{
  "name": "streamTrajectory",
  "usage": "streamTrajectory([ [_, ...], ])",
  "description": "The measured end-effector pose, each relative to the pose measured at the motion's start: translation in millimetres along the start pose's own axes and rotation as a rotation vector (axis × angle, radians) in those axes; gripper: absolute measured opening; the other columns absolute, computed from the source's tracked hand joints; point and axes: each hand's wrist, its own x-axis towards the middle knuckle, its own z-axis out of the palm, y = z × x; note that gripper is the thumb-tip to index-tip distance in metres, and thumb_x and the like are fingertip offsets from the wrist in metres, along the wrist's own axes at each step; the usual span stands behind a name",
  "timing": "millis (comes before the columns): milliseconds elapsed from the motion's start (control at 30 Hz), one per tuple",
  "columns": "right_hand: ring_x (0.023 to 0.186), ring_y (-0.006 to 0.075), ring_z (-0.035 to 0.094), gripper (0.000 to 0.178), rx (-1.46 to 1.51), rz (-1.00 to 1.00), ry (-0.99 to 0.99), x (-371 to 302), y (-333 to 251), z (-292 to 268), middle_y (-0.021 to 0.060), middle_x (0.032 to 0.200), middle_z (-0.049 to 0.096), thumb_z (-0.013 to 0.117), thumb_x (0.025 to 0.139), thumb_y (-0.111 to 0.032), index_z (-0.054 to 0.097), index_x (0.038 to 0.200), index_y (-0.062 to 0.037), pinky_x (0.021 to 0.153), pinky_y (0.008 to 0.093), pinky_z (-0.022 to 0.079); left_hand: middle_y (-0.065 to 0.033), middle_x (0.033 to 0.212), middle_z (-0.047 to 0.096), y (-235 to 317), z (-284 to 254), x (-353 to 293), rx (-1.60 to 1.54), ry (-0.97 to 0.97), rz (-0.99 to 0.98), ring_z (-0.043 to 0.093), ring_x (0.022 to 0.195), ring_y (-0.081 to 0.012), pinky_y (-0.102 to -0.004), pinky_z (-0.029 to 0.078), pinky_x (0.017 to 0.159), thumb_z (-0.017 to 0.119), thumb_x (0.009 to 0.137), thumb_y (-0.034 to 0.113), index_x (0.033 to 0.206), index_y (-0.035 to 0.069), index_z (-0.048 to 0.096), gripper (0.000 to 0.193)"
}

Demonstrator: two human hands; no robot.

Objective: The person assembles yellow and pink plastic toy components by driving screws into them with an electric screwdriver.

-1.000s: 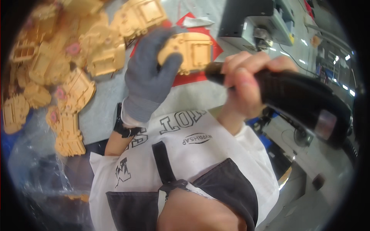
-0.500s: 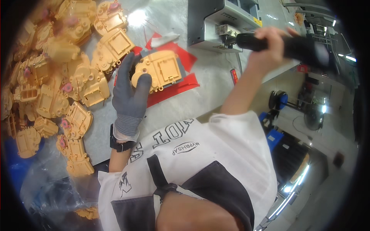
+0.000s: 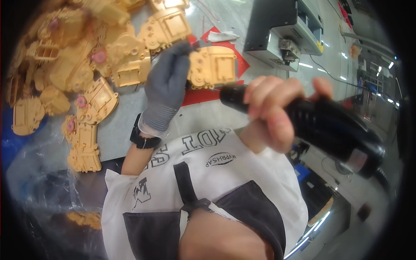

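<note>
My right hand [image 3: 277,106] is wrapped round a black electric screwdriver [image 3: 333,130], a thick cylindrical tool with a cord at its back end. Its narrow front points left, toward a yellow plastic housing [image 3: 214,65], with the tip just off the lower right corner. The housing lies in a dark grey fixture [image 3: 236,67] on a red sheet [image 3: 199,98]. In a grey knit glove, my left hand [image 3: 167,82] is closed at the housing's left edge, its fingers close together; the fingertips are partly hidden in shadow.
Many similar yellow housings [image 3: 69,65] are heaped at the left, some with pink round parts [image 3: 99,56]. A grey and black machine [image 3: 277,39] stands at the back right. A white scrap [image 3: 223,36] lies behind the fixture. Clear plastic sheeting [image 3: 43,190] hangs at the lower left.
My right hand has brought the screwdriver from beside the machine down and left, close to the housing. My left thumb has drawn back from the housing's face to its left edge. The view has shifted.
</note>
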Motion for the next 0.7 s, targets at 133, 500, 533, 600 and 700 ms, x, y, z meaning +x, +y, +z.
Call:
streamTrajectory([
  [133, 0.046, 0.019, 0.047, 0.056, -0.145, 0.071, -0.085, 4, 6, 11, 0.0064, 0.06, 0.048, 0.055, 0.073, -0.001, 0.032, 0.123, -0.0095, 0.053, 0.035, 0.043, -0.0103, 0.094, 0.065, 2, 2, 1, -0.091, -0.015, 0.046, 0.062, 0.087, -0.0166, -0.0253, 0.047, 0.076, 0.05, 0.089, 0.012, 0.105, 0.002, 0.056, 0.02],
  [500, 0.051, 0.0133, 0.053, 0.049, -0.191, 0.092, -0.193, 7, 30, 14, 0.009, 0.06, 0.056, 0.063, 0.068, 0.012, 0.034, 0.104, -0.0015, 0.05, 0.0231, 0.043, -0.0131, 0.091, 0.064, -2, -4, 1, -0.187, 0.005, -0.032, 0.062, 0.087, -0.0203, -0.0273, 0.047, 0.078, 0.053, 0.087, 0.014, 0.105, 0.0, 0.056, 0.023],
  [533, 0.051, 0.013, 0.053, 0.049, -0.171, 0.081, -0.198, 8, 32, 15, 0.009, 0.061, 0.056, 0.064, 0.068, 0.012, 0.034, 0.104, -0.0014, 0.049, 0.0226, 0.043, -0.0136, 0.091, 0.064, -3, -4, 2, -0.2, 0.005, -0.032, 0.062, 0.087, -0.021, -0.0278, 0.047, 0.078, 0.053, 0.087, 0.014, 0.104, -0.001, 0.056, 0.023],
  [600, 0.048, 0.0169, 0.051, 0.05, -0.212, 0.133, -0.208, 7, 29, 15, 0.009, 0.059, 0.053, 0.065, 0.069, 0.008, 0.034, 0.106, -0.0047, 0.049, 0.0279, 0.044, -0.0131, 0.091, 0.064, -5, -5, 2, -0.172, 0.005, -0.019, 0.062, 0.086, -0.0208, -0.0279, 0.047, 0.078, 0.053, 0.087, 0.015, 0.104, 0.0, 0.056, 0.023],
  [700, 0.046, 0.0209, 0.049, 0.049, -0.244, 0.163, -0.216, 8, 27, 21, 0.0093, 0.058, 0.049, 0.064, 0.069, 0.006, 0.034, 0.106, -0.0069, 0.05, 0.0333, 0.045, -0.0121, 0.091, 0.064, -4, -5, 4, -0.125, -0.008, 0.007, 0.062, 0.084, -0.0207, -0.0284, 0.047, 0.077, 0.054, 0.087, 0.016, 0.105, 0.0, 0.057, 0.023],
])
